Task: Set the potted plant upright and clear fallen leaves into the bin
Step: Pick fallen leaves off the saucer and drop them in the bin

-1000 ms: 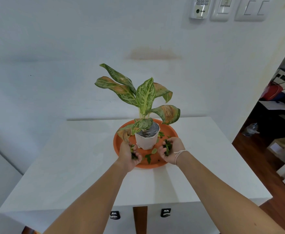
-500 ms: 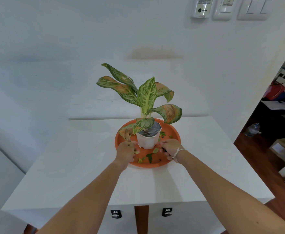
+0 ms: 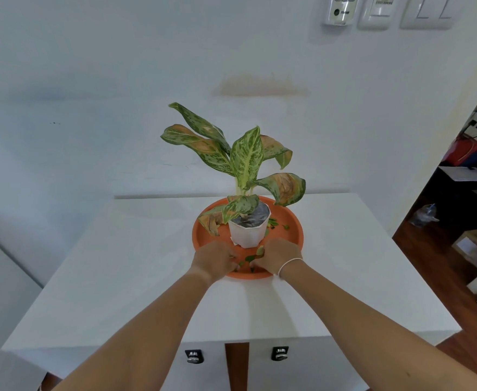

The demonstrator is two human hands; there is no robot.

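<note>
— Potted plant point(image 3: 238, 165) standing upright in a white pot point(image 3: 249, 231), on the orange saucer point(image 3: 293, 225) just beyond both sets of fingertips. All of it on the white table point(image 3: 118, 263), far larger than anything else within reach.

— And the hands?

— Left hand point(image 3: 213, 259) and right hand point(image 3: 281, 255) both knuckles-up on the near part of the saucer, either side of the pot's base. Fingers curled down toward the saucer floor, tips turned inward toward each other. Cannot tell whether pinching anything or merely pressing; undersides hidden. Thin white band point(image 3: 289, 262) round the right wrist.

— Fallen leaves?

— Small green leaf bits point(image 3: 248, 258) lying between the two sets of fingertips, touching or nearly touching them. One pale piece point(image 3: 260, 250) up against the right fingers. More scraps point(image 3: 272, 222) on the saucer past the right hand, beside the pot and well apart from the fingers.
</note>
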